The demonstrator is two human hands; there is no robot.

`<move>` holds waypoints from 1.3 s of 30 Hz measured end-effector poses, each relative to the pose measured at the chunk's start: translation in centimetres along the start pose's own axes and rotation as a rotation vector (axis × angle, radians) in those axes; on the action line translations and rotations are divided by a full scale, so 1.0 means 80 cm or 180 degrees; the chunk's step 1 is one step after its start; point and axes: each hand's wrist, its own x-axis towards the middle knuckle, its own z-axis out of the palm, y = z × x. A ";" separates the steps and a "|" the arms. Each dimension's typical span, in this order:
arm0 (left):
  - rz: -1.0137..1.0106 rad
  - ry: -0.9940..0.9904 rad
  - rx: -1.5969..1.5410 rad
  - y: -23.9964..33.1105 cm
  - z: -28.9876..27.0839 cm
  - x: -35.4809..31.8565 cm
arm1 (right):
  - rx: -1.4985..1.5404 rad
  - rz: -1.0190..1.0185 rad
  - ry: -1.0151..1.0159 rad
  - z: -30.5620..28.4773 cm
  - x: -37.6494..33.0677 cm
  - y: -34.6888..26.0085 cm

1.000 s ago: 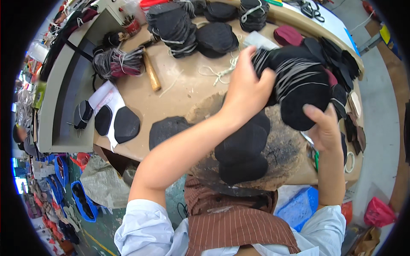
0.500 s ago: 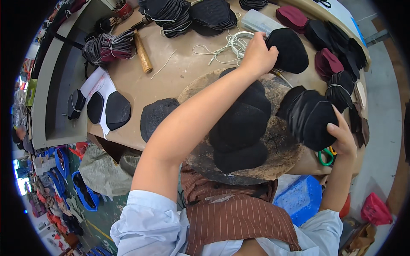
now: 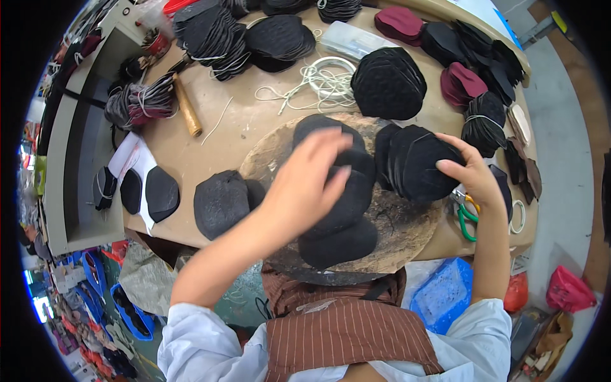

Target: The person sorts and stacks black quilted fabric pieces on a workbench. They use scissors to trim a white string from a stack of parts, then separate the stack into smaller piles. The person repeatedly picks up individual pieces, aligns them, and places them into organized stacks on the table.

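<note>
My left hand (image 3: 310,175) hovers over overlapping black rounded fabric pieces (image 3: 340,239) on a round wooden block (image 3: 414,223). Its thumb and fingers are apart, slightly smeared by motion, with nothing between them. At the block's right side, my right hand (image 3: 474,169) grips the edge of a fanned stack of black fabric pieces (image 3: 417,164), thumb on top. The fingers beneath that stack are hidden. Beyond the block, a separate black stack (image 3: 389,83) lies on the table near a white ring with tangled string (image 3: 331,77).
Green-and-orange-handled scissors (image 3: 466,223) lie beside my right wrist. A wooden-handled tool (image 3: 188,108) rests at the far left. Tied black bundles (image 3: 213,38) and maroon pieces (image 3: 463,84) line the back and right. More dark pieces (image 3: 219,202) sit left of the block.
My left hand has let go of the black stack, now lying at the back, and come nearer over the block. My right hand and its stack have shifted left and slightly away from me.
</note>
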 end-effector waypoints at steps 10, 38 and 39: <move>-0.0169 -0.0610 0.0634 0.021 0.020 -0.097 | -0.1633 -0.1267 0.0407 0.020 -0.015 -0.004; -0.0629 0.0843 0.0092 0.029 -0.014 -0.065 | -0.1933 -0.0967 0.1186 0.028 -0.011 0.013; -0.0680 0.0954 0.0057 0.033 -0.022 -0.060 | -0.1645 -0.0920 0.1069 0.023 -0.007 0.015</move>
